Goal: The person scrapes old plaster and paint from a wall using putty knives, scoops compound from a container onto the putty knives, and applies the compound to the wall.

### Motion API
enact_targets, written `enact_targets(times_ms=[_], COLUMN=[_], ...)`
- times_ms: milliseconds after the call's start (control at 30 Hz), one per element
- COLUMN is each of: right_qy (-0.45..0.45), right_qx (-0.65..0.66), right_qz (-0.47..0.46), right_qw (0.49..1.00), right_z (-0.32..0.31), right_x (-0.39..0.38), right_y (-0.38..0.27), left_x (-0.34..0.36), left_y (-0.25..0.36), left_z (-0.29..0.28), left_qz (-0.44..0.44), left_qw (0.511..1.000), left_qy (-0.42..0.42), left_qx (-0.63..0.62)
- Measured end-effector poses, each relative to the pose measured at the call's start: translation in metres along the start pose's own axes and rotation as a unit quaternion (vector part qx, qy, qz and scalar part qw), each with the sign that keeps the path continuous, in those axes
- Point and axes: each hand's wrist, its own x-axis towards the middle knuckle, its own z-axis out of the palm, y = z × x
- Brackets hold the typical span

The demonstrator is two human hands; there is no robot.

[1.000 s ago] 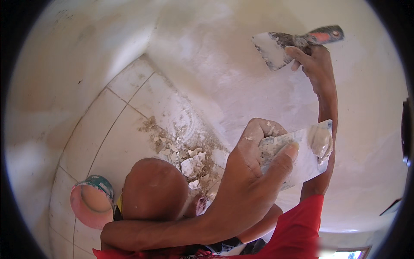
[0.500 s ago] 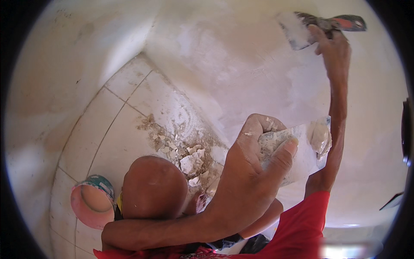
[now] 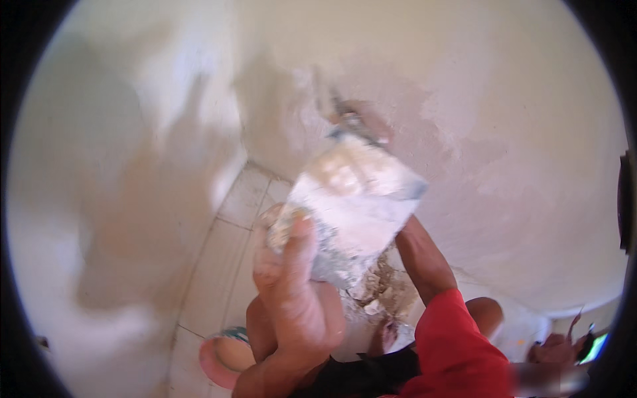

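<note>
My left hand grips a flat, whitish, putty-smeared plate by its near corner, thumb on top and fingers underneath. A lump of pale putty lies toward the plate's far side. Just beyond that far edge is my right hand, smeared by motion and partly covered by the plate. It is closed around a putty knife, whose blade is a blur pointing up and to the left. Behind both hands stands the wall, with darker, damp-looking patches of filler.
A pink bucket with a teal band stands on the tiled floor at lower left, beside my knee. Broken plaster flakes and dirt lie at the wall's foot. Another wall meets it in a corner, with shadows on it.
My right hand has come down and left from the upper right wall with the putty knife, to the plate's far edge. My left hand has moved left, tilting the plate. The view has shifted.
</note>
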Motion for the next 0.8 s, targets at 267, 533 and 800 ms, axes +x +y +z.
enact_targets(times_ms=[267,533,800], right_qy=[0.064,0.133,0.109], right_qx=[0.049,0.023,-0.059], right_qz=[-0.035,-0.015,0.036], right_qw=[0.996,0.991,0.992], right_z=[0.032,-0.004,-0.062], right_x=[-0.012,-0.015,-0.016], right_y=[0.035,0.037,0.043], left_x=[0.007,0.012,0.012], left_y=[-0.002,0.006,-0.004], left_z=[-0.025,-0.025,-0.016], left_qz=[0.114,0.069,0.064], left_qw=[0.983,0.993,0.993], left_qy=[-0.047,-0.054,-0.036], left_qx=[0.133,0.078,0.096])
